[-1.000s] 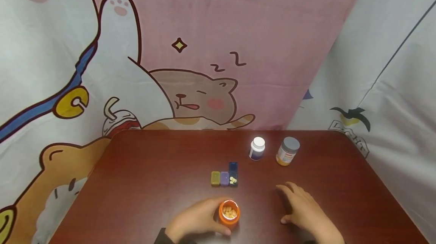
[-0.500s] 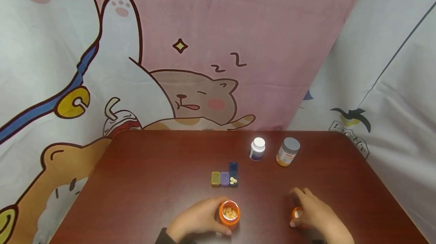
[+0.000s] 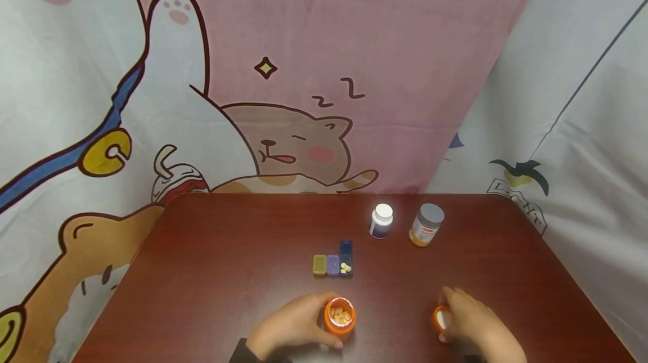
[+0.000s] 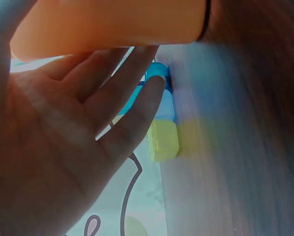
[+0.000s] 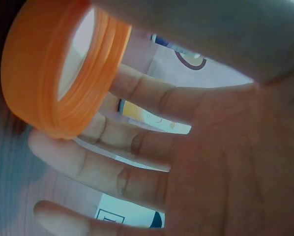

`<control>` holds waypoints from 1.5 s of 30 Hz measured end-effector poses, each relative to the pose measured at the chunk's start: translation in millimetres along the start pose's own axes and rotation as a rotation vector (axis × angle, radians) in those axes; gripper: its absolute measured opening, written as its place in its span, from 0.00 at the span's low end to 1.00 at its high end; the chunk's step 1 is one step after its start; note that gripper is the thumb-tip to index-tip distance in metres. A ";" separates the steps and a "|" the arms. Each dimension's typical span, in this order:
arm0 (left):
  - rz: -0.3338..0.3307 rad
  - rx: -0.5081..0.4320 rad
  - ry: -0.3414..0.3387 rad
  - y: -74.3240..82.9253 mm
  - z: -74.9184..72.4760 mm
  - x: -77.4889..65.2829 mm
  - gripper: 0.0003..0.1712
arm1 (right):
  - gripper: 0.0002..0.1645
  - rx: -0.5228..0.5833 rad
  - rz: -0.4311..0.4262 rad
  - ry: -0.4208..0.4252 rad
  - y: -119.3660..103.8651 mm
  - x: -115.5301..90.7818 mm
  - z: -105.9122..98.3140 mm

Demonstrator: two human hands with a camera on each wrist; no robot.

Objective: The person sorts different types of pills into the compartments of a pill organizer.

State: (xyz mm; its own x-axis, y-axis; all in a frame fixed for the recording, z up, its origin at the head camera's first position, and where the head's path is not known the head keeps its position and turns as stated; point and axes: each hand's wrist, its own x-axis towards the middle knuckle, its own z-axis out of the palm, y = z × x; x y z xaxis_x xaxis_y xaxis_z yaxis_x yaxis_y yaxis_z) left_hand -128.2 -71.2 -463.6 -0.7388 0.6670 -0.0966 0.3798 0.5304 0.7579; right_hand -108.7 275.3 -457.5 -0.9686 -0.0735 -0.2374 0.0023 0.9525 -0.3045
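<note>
My left hand (image 3: 296,321) grips an open orange pill bottle (image 3: 334,331) near the front of the table, thumb and forefinger around its sides. Tan tablets (image 3: 340,314) show inside its mouth. In the left wrist view the bottle (image 4: 112,24) crosses above my palm. To the right, my right hand (image 3: 473,318) pinches an orange bottle cap (image 3: 436,325) close over the table. The right wrist view shows the cap (image 5: 34,64) with its ribbed side and white inner liner, fingertips at its edge. Beyond the bottle lies a small pill organizer (image 3: 333,265) in yellow, purple and dark blue.
The organizer's dark blue lid (image 3: 346,247) is raised, and pale pills (image 3: 345,268) sit in that compartment. A white bottle (image 3: 381,221) and a grey-lidded jar (image 3: 426,225) stand at the back right. A printed cloth (image 3: 395,70) hangs behind the brown table (image 3: 228,239).
My right hand has moved right and towards the front edge, and its fingers have closed on the orange cap, which has come into view. The left hand and bottle have stayed put.
</note>
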 end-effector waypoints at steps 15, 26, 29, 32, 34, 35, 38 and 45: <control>-0.014 0.017 0.007 -2.1 0.9 -0.3 0.34 | 0.26 0.151 -0.378 0.075 -51.0 3.0 8.1; -0.015 0.003 0.001 -3.7 0.9 0.9 0.34 | 0.28 0.268 -0.468 0.243 -77.5 8.2 20.9; -0.015 -0.011 -0.004 -3.5 0.9 1.7 0.34 | 0.29 0.340 -0.526 0.356 -84.7 6.6 23.2; -0.021 -0.025 -0.014 -3.0 0.3 2.2 0.35 | 0.28 0.468 -0.617 0.410 -93.0 4.1 25.3; -0.027 -0.029 -0.023 -2.8 0.0 2.8 0.36 | 0.28 0.553 -0.675 0.395 -98.8 2.4 27.1; -0.030 -0.030 -0.027 -2.8 -0.2 3.1 0.37 | 0.28 0.587 -0.694 0.376 -101.6 1.5 28.2; -0.042 -0.042 -0.042 -2.8 -0.6 4.0 0.37 | 0.28 0.635 -0.721 0.323 -108.9 -0.5 32.4; -0.004 -0.101 -0.037 -4.2 0.0 2.9 0.39 | 0.28 0.627 -0.725 0.277 -116.0 -2.1 41.3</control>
State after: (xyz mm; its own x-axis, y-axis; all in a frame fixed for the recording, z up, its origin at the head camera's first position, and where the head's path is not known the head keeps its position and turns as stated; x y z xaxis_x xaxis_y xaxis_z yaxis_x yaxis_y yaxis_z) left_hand -131.9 -71.5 -467.1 -0.7182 0.6849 -0.1226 0.3175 0.4793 0.8182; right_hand -96.6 152.8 -459.8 -0.8118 -0.4276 0.3977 -0.5587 0.3705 -0.7420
